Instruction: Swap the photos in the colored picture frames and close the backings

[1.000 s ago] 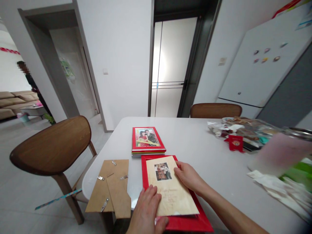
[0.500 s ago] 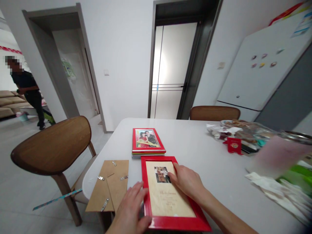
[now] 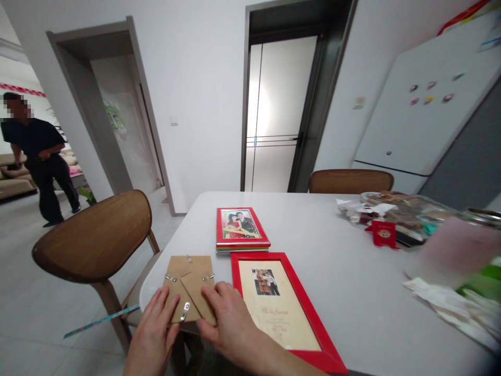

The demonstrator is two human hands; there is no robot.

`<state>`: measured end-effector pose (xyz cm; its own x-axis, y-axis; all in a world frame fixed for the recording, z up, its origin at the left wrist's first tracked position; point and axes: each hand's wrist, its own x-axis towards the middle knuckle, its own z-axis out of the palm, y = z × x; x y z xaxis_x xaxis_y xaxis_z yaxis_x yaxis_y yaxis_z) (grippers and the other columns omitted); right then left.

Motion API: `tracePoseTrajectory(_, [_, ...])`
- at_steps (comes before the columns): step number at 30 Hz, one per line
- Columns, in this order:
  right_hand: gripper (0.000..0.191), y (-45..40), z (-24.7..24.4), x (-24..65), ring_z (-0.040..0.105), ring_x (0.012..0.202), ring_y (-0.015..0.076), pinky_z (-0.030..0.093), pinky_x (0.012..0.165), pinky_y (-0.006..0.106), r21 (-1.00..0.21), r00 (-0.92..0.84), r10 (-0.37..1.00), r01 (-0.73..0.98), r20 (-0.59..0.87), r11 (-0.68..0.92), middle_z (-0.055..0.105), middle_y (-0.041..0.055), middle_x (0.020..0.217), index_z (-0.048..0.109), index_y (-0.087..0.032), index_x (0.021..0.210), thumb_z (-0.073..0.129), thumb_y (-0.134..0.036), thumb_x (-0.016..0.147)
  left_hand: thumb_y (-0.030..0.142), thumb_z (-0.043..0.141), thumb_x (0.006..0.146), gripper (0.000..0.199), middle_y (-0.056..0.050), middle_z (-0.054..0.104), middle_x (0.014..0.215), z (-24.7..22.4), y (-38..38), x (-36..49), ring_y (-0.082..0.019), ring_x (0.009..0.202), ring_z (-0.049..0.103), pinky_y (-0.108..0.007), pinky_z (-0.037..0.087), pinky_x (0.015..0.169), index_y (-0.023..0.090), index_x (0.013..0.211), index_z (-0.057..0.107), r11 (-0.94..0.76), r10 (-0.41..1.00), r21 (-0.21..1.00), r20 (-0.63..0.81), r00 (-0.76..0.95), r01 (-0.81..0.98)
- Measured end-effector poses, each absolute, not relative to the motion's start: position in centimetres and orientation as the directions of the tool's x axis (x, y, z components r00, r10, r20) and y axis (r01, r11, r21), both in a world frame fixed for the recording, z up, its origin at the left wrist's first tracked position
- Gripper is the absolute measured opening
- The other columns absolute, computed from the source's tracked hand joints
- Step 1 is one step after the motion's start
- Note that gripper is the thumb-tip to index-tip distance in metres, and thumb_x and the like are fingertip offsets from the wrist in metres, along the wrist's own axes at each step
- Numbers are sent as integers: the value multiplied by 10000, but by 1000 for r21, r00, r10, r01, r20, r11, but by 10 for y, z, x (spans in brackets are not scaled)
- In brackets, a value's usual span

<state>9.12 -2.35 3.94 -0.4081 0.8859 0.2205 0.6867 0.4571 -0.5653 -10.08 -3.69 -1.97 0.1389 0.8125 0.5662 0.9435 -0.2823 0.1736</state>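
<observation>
A brown picture-frame backing board [image 3: 176, 300] with metal clips lies at the table's near left corner, its near edge sticking out past the tabletop. My left hand [image 3: 154, 326] holds its left edge, fingers on top and thumb at the near side. On the opposite edge my right hand [image 3: 230, 324] grips the board with bent fingers. Right beside it lies a red picture frame [image 3: 301, 308] with a cream insert sheet bearing a small photo. My right forearm crosses over the frame's lower left part. What is under the board is hidden.
Behind the red frame sits a stack of smaller frames [image 3: 242, 230] with a couple's photo on top. At right are a red box [image 3: 383, 234], plastic-wrapped items and white tissues [image 3: 446, 303]. A wooden chair [image 3: 97, 235] stands left; a person [image 3: 37, 156] is beyond it.
Both hands have left the red frame and moved left onto the backing board. The red frame stays flat on the table. The person at far left has come closer.
</observation>
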Motion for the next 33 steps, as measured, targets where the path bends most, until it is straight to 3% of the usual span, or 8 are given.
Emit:
tracePoseTrajectory(6, [371, -41, 53, 163, 449, 935, 209, 374, 827, 353, -583, -364, 883, 663, 298, 470, 466, 83, 1007, 526, -220, 1061, 482, -248, 693, 226, 468, 773, 384, -90, 479, 1222, 2, -53, -43, -244, 1128, 421, -358, 443, 864, 231, 1158, 464, -503, 725, 157, 613, 316, 850])
tracePoseTrajectory(11, [354, -57, 34, 238, 464, 984, 235, 394, 839, 371, -565, -276, 928, 736, 252, 372, 475, 108, 1058, 550, -225, 1050, 458, -316, 721, 253, 502, 770, 362, -150, 477, 1209, 1, -54, 19, -274, 1130, 409, -366, 430, 879, 176, 1123, 501, -668, 706, 218, 488, 513, 712])
tracePoseTrajectory(14, [344, -57, 21, 257, 480, 970, 230, 402, 836, 370, -543, -246, 940, 768, 238, 339, 502, 100, 1040, 564, -240, 1037, 459, -324, 720, 255, 502, 768, 351, -140, 490, 1200, -5, -49, 37, -267, 1113, 432, -367, 439, 870, 190, 1113, 507, -665, 730, 259, 423, 536, 701])
tracePoseTrajectory(20, [345, -48, 4, 252, 466, 957, 244, 375, 828, 408, -423, -242, 918, 830, 315, 364, 513, 90, 1042, 577, -254, 1011, 505, -305, 677, 218, 506, 748, 237, -101, 610, 1048, -6, -41, 35, -260, 992, 543, -404, 444, 844, 222, 970, 588, -671, 729, 296, 431, 532, 680])
tracePoseTrajectory(25, [308, -47, 4, 251, 448, 949, 228, 369, 811, 383, -400, -280, 910, 829, 306, 390, 506, 80, 1030, 574, -242, 991, 490, -259, 695, 217, 495, 735, 241, -101, 612, 1041, 7, -42, 33, -272, 1001, 531, -463, 394, 870, 212, 956, 591, -624, 781, 378, 324, 534, 684])
tracePoseTrajectory(30, [289, -24, 15, 251, 455, 903, 203, 377, 787, 349, -371, -252, 916, 856, 312, 361, 517, 86, 977, 577, -201, 987, 390, -217, 767, 414, 592, 645, 488, -176, 493, 1186, 15, -41, 35, -324, 1103, 429, -530, 305, 915, 153, 1054, 536, -615, 779, 437, 210, 591, 656])
tracePoseTrajectory(33, [299, -6, 16, 251, 455, 870, 204, 383, 756, 347, -317, -202, 931, 900, 303, 299, 512, 92, 943, 595, -187, 964, 369, -188, 769, 393, 654, 578, 531, -187, 459, 1214, 15, -39, 36, -336, 1123, 402, -538, 282, 925, 150, 1036, 542, -599, 780, 453, 148, 607, 660])
